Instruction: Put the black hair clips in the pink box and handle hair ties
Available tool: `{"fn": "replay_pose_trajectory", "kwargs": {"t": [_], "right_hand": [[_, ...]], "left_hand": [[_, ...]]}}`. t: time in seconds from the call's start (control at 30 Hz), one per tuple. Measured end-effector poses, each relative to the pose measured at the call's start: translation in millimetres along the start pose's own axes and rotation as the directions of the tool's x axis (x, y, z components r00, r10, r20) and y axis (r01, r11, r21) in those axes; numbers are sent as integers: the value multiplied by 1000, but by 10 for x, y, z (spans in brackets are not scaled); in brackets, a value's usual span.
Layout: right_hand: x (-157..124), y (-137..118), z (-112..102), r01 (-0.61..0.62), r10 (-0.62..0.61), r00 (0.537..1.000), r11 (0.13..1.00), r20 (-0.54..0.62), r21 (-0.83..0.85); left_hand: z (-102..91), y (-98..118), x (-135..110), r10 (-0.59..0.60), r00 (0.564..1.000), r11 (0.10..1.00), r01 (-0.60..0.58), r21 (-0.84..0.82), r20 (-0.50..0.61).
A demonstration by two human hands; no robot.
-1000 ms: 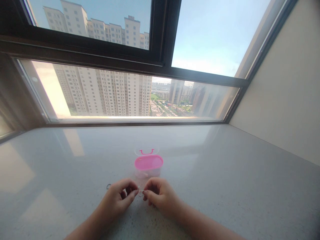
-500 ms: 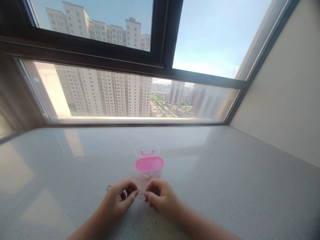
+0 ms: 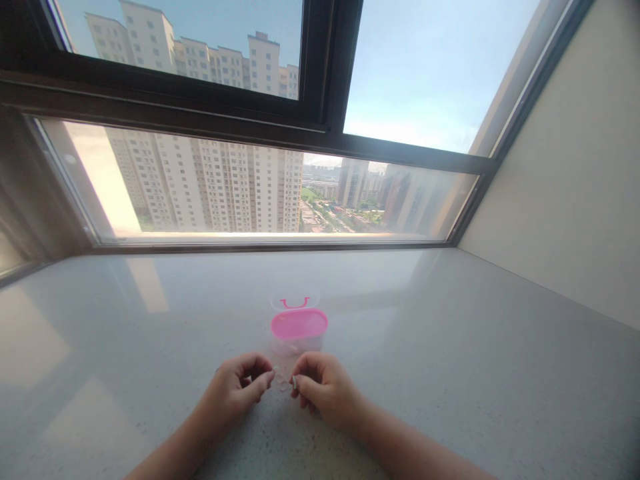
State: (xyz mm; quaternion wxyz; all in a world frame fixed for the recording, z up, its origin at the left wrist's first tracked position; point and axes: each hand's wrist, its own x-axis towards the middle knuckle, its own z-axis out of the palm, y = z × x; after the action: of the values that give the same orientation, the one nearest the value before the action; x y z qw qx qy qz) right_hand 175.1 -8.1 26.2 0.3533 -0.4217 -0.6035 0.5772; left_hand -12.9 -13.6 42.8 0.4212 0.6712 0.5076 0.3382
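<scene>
My left hand (image 3: 243,381) is closed in a pinch, thumb against forefinger. A tiny clear bit shows at its fingertips, too small to name. Opposite it, my right hand (image 3: 320,387) pinches a small whitish piece (image 3: 295,383) between thumb and forefinger. A narrow gap separates the two hands. Between and just below the fingertips, small clear rings (image 3: 283,385) lie on the pale speckled counter (image 3: 450,373). Right behind the hands stands an uncovered oval tub (image 3: 299,347) with a pink rim and clear sides; its contents are hard to make out.
Behind the tub lies a clear lid with a pink handle (image 3: 295,304). A dark-framed window (image 3: 270,248) closes off the back of the counter, and a white wall (image 3: 560,200) rises on the right.
My hands have drawn slightly apart. The whitish piece in my right hand now shows more plainly. A dark ring beside my left hand has become almost hidden behind it.
</scene>
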Motion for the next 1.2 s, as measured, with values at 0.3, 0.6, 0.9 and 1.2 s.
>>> {"fn": "replay_pose_trajectory", "kwargs": {"t": [0.3,0.6,0.9,1.2], "right_hand": [[7,25,-6,-4,4,1000,1000,6,-2],[-3,3,-2,4,-4,1000,1000,8,13],[-6,-7,-4,4,-4,1000,1000,3,-15],[-9,2,3,20,-20,1000,1000,0,-16]], "left_hand": [[-11,25,14,-13,1000,998,14,-62,15],[-17,-26,19,-29,999,994,31,-101,17],[-26,-35,23,-49,998,991,53,-120,38],[-30,17,30,-88,995,987,93,-127,48]]}}
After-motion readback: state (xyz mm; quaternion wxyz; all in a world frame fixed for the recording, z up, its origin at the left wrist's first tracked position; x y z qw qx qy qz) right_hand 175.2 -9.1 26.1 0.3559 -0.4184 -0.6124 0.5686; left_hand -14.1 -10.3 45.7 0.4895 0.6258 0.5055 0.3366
